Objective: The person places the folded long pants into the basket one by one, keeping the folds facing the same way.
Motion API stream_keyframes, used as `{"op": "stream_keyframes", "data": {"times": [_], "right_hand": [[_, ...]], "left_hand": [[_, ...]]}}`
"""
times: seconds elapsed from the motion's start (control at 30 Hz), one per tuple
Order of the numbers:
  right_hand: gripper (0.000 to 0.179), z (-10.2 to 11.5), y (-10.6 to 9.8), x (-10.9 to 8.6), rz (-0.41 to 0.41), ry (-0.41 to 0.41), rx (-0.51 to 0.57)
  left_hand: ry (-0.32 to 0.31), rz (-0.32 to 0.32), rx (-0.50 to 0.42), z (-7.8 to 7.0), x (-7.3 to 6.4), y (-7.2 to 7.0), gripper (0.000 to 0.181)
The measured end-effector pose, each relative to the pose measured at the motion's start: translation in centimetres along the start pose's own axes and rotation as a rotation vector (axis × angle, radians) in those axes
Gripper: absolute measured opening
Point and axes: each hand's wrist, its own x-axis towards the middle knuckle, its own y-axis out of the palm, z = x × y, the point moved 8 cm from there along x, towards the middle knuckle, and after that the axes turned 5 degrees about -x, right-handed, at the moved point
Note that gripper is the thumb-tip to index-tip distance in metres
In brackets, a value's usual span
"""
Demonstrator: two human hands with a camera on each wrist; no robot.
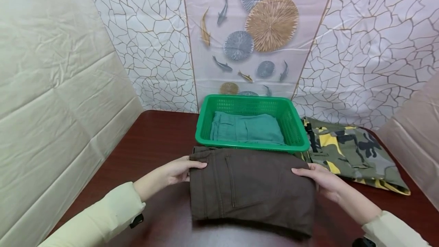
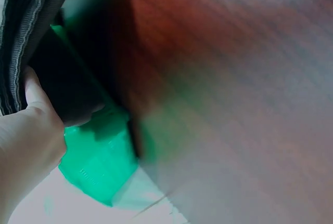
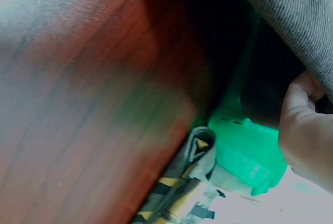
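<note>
A folded pair of dark brown trousers [image 1: 260, 186] hangs just in front of the green basket [image 1: 202, 125], raised off the table. My left hand [image 1: 178, 169] grips its left edge, thumb on top and the other fingers hidden underneath. On the opposite edge my right hand [image 1: 324, 180] pinches the cloth the same way. Folded teal cloth [image 1: 247, 127] lies inside the basket. In the left wrist view the layered edge of the trousers [image 2: 39, 31] shows above the thumb. The right wrist view shows the trousers [image 3: 296, 16] over the right hand [image 3: 309, 125].
Folded camouflage trousers [image 1: 356, 155] with yellow patches lie right of the basket on the dark red-brown table [image 1: 154, 140]. Behind the table hangs a patterned cloth backdrop [image 1: 157, 41], with a plain pale cloth wall [image 1: 58, 71] at the left.
</note>
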Motion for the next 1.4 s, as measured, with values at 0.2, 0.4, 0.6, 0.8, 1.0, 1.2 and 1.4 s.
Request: {"op": "stream_keyframes", "data": {"times": [0.2, 0.4, 0.6, 0.8, 1.0, 1.2, 1.4], "right_hand": [[0.019, 0.9, -0.4, -0.7, -0.055, 0.019, -0.039], [0.017, 2.1, -0.6, -1.4, -0.082, 0.025, -0.043], [0.012, 3.4, -0.4, -2.3, -0.031, -0.018, -0.036], [0.013, 5.4, -0.7, -3.1, -0.04, -0.053, -0.043], [0.016, 7.6, -1.4, -3.9, -0.061, -0.081, -0.077], [0.013, 9.6, -2.1, -3.7, -0.093, -0.11, -0.17], [0.012, 11.1, -2.8, -2.6, -0.136, -0.109, -0.226]], "left_hand": [[0.007, -0.012, 0.028, -1.3, -0.9, 0.3, 0.045], [0.023, -0.009, 0.054, -2.8, -1.7, 0.9, 0.044], [0.024, -0.033, 0.084, -4.1, -2.5, 1.1, 0.046], [0.044, -0.053, 0.144, -5.6, -3.1, 1.4, 0.048], [0.059, -0.075, 0.165, -8.1, -3.5, 1.8, 0.046], [0.052, -0.114, 0.192, -10.0, -3.1, 1.5, 0.047], [0.037, -0.178, 0.209, -11.2, -1.8, 0.9, 0.048]]}}
